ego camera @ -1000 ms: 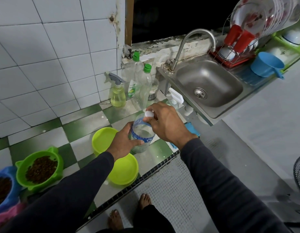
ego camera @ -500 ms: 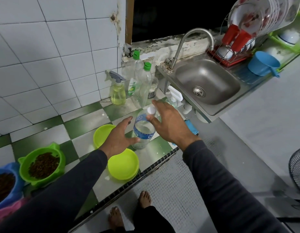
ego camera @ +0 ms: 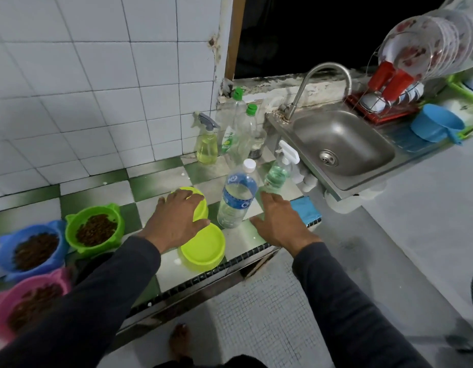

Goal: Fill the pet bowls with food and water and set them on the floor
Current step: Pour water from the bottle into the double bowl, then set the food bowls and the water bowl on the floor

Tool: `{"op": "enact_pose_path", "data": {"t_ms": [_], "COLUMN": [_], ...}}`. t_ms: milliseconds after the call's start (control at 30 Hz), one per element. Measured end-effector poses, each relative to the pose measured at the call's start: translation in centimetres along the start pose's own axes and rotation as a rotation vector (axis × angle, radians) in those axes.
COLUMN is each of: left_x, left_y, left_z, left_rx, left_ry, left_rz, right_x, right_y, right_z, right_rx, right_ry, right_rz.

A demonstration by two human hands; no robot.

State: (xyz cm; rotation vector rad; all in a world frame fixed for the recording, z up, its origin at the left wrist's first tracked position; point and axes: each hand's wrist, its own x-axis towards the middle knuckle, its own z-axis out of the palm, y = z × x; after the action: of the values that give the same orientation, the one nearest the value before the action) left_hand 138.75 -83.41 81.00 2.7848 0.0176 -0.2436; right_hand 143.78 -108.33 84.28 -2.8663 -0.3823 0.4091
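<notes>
left hand [ego camera: 178,217] spread, right hand [ego camera: 279,221] spread

Three kibble bowls [ego camera: 94,227] (green, blue, pink), two empty lime bowls [ego camera: 203,247], one water bottle [ego camera: 236,197], two spray bottles [ego camera: 206,144].

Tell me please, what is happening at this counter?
A person is preparing pet bowls. The left hand reaches over two lime bowls, and the right hand is open beside a capped water bottle standing upright. Three bowls with kibble, green, blue and pink, wait on the counter.
</notes>
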Motion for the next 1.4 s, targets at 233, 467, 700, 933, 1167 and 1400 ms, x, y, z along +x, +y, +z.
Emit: {"op": "enact_pose_path", "data": {"t_ms": [233, 467, 700, 933, 1167, 1400], "left_x": [-7.0, -15.3, -22.7, -27.9, -30.7, -32.0], "left_y": [0.9, 1.1, -1.4, -5.7, -11.2, -18.4], "left_z": [0.8, 2.9, 4.1, 4.7, 4.8, 5.4], "left_rx": [0.047, 0.003, -0.037, -0.055, -0.096, -0.080], "left_ry": [-0.015, 0.007, 0.098, 0.131, 0.149, 0.145], "left_rz": [-0.148, -0.316, -0.457, -0.565, -0.651, -0.716], "right_x": [-2.8, -6.3, -9.3, -10.8, -10.8, -9.9], "right_y": [0.5, -0.5, -4.5, -10.3, -15.9, -21.8], "right_z": [2.5, 5.7, 9.7, 12.8, 15.1, 18.0], "right_rx": [-0.097, -0.070, -0.126, -0.119, -0.102, -0.048], "right_ry": [-0.135, -0.233, -0.306, -0.312, -0.349, -0.396], "right_rz": [-0.176, -0.304, -0.466, -0.577, -0.571, -0.449]}}
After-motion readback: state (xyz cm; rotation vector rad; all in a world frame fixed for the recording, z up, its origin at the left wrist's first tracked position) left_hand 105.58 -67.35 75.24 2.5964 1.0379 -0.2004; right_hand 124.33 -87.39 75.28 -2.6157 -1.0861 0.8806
